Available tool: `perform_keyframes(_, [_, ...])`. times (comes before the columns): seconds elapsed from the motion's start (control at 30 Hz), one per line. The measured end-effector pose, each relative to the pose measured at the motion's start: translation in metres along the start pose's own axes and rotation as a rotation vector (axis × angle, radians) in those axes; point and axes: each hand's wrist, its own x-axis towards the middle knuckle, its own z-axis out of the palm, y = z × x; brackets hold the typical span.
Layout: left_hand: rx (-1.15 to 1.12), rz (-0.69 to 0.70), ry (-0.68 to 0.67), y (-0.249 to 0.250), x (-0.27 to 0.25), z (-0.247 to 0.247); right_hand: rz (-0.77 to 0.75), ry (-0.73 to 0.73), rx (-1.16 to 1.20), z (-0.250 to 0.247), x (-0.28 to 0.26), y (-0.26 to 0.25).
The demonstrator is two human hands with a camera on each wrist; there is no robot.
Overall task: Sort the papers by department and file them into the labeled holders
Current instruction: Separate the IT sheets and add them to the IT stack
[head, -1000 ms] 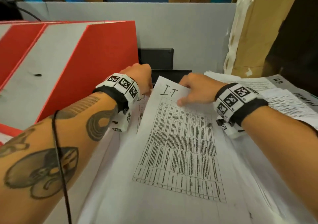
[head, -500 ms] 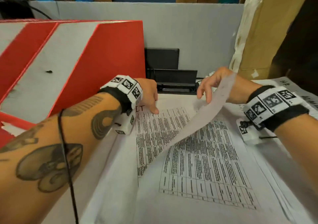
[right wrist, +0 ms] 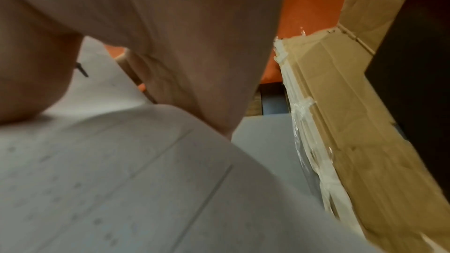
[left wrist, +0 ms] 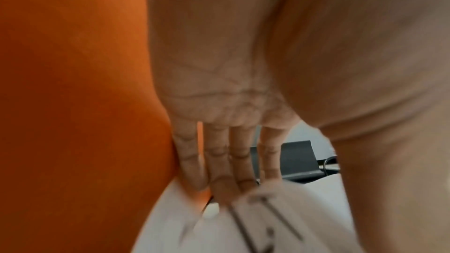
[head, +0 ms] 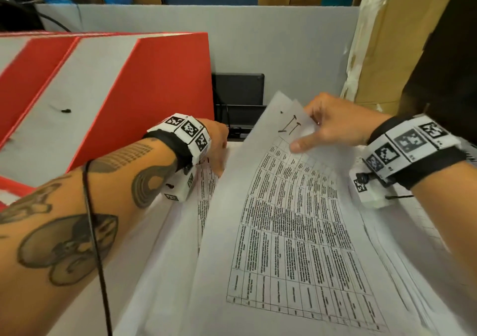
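My right hand [head: 305, 129] pinches the top edge of a couple of printed table sheets [head: 284, 219] marked "IT", thumb on top, and holds that edge lifted off the paper stack [head: 206, 198]. In the right wrist view the right hand [right wrist: 102, 88] shows the same pinch on the sheets [right wrist: 121, 180]. My left hand [head: 218, 144] rests on the stack's upper left corner, partly hidden by the raised sheets. The left wrist view shows its fingers [left wrist: 231, 170] straight, tips pressing on paper [left wrist: 243, 228] beside a red-and-white file holder [head: 160, 82].
Further red-and-white holders [head: 38, 77] stand in a row to the left. A black tray [head: 237, 90] sits against the grey partition [head: 284, 46] behind the stack. A taped cardboard box [head: 382, 51] rises at the right, with more papers below it.
The right hand turned one sheet away to the right, then came back and now holds IT sheets raised at their top edge. The left hand stayed on the stack's upper left corner.
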Motion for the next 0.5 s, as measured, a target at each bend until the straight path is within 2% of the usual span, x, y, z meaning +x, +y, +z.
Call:
perform_keyframes(0.13, [-0.115, 0.012, 0.286, 0.003, -0.007, -0.008, 0.115, -0.065, -0.261, -0.007, 0.007, -0.022])
perform_keyframes(0.2, [-0.167, 0.108, 0.388, 0.005, -0.015, -0.02, 0.135, -0.052, -0.346, 0.001, 0.016, -0.024])
perform_keyframes(0.27, [-0.278, 0.281, 0.394, 0.005, -0.022, -0.031, 0.1, -0.013, -0.37, 0.016, 0.025, -0.023])
perform_keyframes(0.33, [-0.465, 0.453, 0.332, 0.003, -0.031, -0.038, 0.086, 0.042, -0.284, 0.024, 0.03, -0.02])
perform_keyframes(0.37, [-0.569, 0.494, 0.318, 0.002, -0.034, -0.039, 0.077, 0.072, -0.262, 0.026, 0.028, -0.02])
perform_keyframes(0.43, [-0.81, 0.467, 0.345, -0.003, -0.035, -0.036, 0.066, 0.135, -0.275, 0.026, 0.027, -0.015])
perform_keyframes(0.5, [-0.867, 0.372, 0.396, -0.01, -0.031, -0.026, 0.042, 0.18, -0.241, 0.02, 0.023, -0.008])
